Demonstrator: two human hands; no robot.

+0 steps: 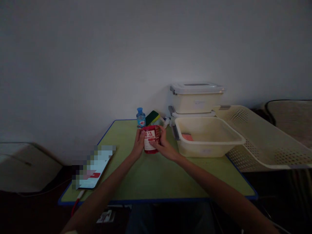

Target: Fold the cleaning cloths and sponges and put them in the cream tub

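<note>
Between both hands, over the middle of the green table (161, 182), is a red container with a white label (150, 145). My left hand (138, 143) closes on its left side, the thumb along the edge. On the other side my right hand (163, 143) grips it, thumb laid across the front of the label. Large red characters show on the label. What kind of container it is, I cannot tell. Just behind it stands a blue-capped clear bottle (141, 118), and beside that a green and yellow sponge (152, 118) leans near the wall.
An open cream bin (207, 150) with a pink item (187, 137) inside stands at the right. Behind it are stacked lidded boxes (198, 103). A perforated basket (265, 143) lies farther right. At the left is a lit tablet (97, 167) with a red cable (75, 206).
</note>
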